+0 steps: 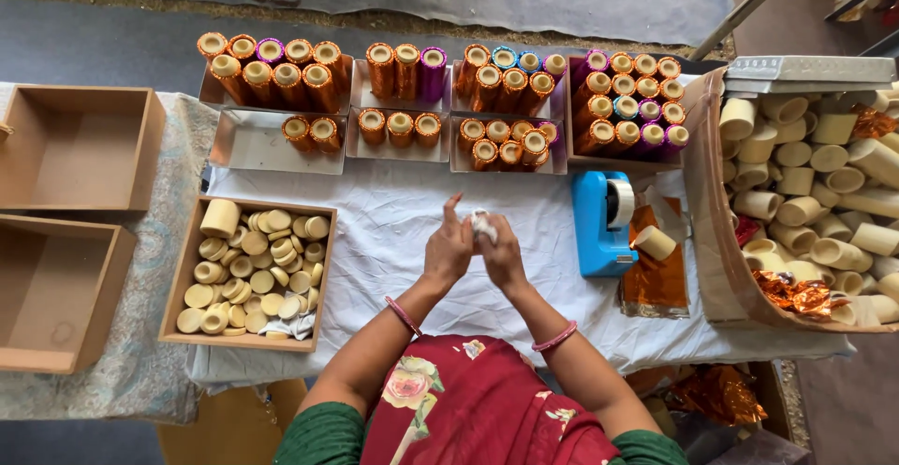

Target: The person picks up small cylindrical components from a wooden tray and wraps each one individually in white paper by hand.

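Both hands point(476, 248) pinch a small white scrap point(483, 226).

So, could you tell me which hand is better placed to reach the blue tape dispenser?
The right hand: the tape dispenser sits just to its right, while the left hand lies farther away, on the other side.

Tape dispenser point(599, 223) right of hands point(476, 250); disc box point(245, 273) left; trays point(393, 100) behind.

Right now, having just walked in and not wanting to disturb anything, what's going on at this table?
A person's left hand and right hand meet over the white cloth, pinching a small white scrap. Foil-wrapped rolls fill trays behind, a wooden box of pale discs sits left, a blue tape dispenser right.
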